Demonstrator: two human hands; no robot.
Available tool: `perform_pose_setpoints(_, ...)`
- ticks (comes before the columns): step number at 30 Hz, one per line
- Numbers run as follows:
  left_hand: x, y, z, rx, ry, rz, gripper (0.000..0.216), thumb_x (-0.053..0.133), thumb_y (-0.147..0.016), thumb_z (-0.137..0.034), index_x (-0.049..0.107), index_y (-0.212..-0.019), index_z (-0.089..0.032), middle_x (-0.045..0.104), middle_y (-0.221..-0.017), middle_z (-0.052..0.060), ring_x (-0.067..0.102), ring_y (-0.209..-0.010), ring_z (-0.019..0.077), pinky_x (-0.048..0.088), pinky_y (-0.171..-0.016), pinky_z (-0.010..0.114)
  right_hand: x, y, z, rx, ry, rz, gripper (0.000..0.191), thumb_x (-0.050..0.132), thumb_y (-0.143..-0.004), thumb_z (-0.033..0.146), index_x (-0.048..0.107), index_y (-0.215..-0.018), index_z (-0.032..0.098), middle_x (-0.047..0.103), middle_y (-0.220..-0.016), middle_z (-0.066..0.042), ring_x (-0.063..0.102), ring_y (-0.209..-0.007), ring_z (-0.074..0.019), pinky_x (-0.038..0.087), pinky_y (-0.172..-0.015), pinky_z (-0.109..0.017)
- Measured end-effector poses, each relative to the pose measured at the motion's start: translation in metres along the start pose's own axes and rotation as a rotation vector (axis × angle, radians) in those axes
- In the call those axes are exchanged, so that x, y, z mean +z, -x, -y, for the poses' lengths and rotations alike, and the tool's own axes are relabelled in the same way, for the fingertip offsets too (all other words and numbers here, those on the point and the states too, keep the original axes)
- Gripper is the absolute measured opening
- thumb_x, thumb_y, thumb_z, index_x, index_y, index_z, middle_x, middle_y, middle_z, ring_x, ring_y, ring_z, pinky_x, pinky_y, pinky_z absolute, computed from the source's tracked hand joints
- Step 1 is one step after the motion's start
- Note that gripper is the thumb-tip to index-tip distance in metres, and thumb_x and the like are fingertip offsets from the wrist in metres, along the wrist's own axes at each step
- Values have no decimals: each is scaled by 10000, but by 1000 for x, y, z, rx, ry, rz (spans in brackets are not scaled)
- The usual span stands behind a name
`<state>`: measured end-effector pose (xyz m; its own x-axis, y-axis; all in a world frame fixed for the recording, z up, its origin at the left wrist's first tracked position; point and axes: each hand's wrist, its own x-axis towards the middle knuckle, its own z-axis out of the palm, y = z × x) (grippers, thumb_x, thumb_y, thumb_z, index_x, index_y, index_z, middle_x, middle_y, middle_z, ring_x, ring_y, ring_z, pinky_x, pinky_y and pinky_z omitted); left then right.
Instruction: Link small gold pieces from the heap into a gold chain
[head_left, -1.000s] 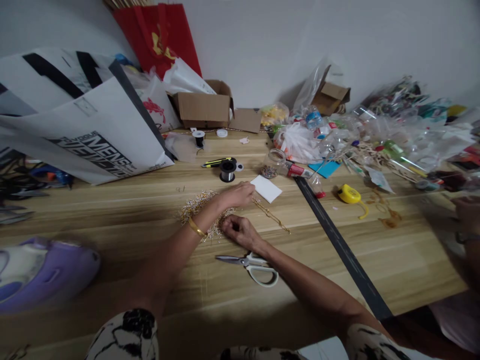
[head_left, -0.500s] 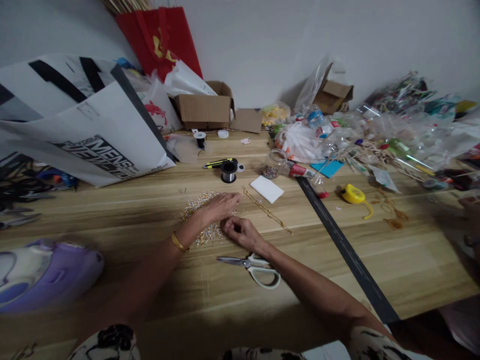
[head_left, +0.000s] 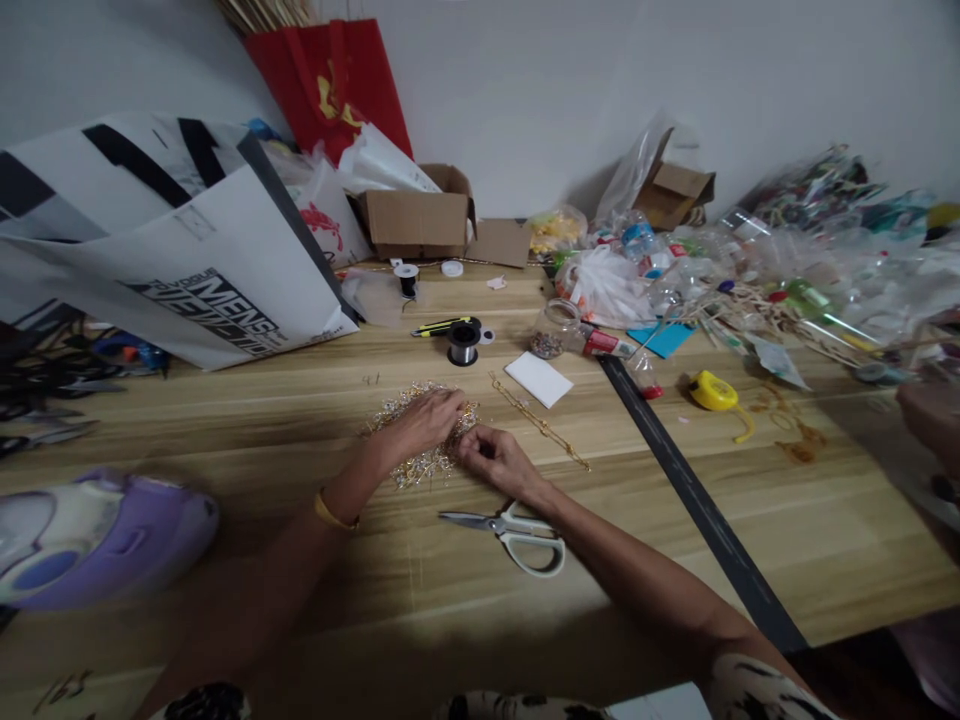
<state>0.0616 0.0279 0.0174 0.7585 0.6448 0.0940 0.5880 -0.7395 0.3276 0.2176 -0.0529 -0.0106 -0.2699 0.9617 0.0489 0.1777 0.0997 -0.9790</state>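
A loose heap of small gold and silver metal pins point(head_left: 409, 437) lies on the wooden table point(head_left: 787, 520). My left hand point(head_left: 427, 417) rests on the heap with its fingers curled down into the pins. Beside it, at the heap's right edge, my right hand point(head_left: 496, 457) is closed in a loose fist; what it holds, if anything, is too small to see. A thin gold chain point(head_left: 538, 422) lies stretched out just right of both hands. White-handled scissors point(head_left: 514, 530) lie near my right forearm.
A spool of wire point(head_left: 463, 343), a yellow utility knife point(head_left: 437, 325), a white card point(head_left: 538, 379), a bead jar point(head_left: 553, 328), a black ruler point(head_left: 694, 495) and a yellow tape measure point(head_left: 712, 392) lie beyond. Bags, boxes and plastic clutter line the wall. Another person's hand point(head_left: 930, 415) shows far right.
My left hand has drawn back from the end of the gold chain near the white card and settled onto the heap of pins. My right hand has stayed closed at the heap's edge.
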Motion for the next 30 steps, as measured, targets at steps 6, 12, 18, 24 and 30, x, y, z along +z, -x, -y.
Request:
perform_pose_setpoints(6,11,14,4,-184,508,-312,113,535,-813,-243,609,-796,-159,654,-830,49,589,-802,170,455,-765,297,-17,-6,18,1,-49,-74,164,544,-802,301,551,-758,144,475,-599,35,391,-515,-76,314,-495,-205)
perform_pose_setpoints(12,21,36,-13,-502,1146,-454,176,694,-671,-303,654,-728,-141,683,-722,25,607,-685,139,470,-694,258,-15,-14,18,-200,173,-170,170,539,-828,314,547,-750,163,496,-603,19,431,-549,-101,343,-510,-220)
perform_pose_setpoints(18,35,53,-19,-599,1371,-497,215,732,-628,-306,687,-736,-126,693,-702,31,612,-662,136,484,-693,269,7,-17,3,-301,220,-177,149,509,-847,277,555,-761,164,513,-618,5,454,-563,-109,377,-537,-232)
perform_pose_setpoints(24,38,56,-19,-610,1403,-518,203,743,-608,-287,689,-724,-129,693,-684,22,619,-670,133,491,-714,263,10,-15,-15,-376,228,-147,116,512,-852,246,556,-778,168,532,-635,-1,476,-568,-112,382,-548,-234)
perform_pose_setpoints(30,38,59,-15,-605,1229,-471,174,723,-630,-272,696,-739,-140,696,-708,23,615,-685,143,482,-694,256,8,-14,-19,-407,300,-98,99,514,-854,243,563,-800,174,555,-652,-11,499,-574,-114,385,-551,-233)
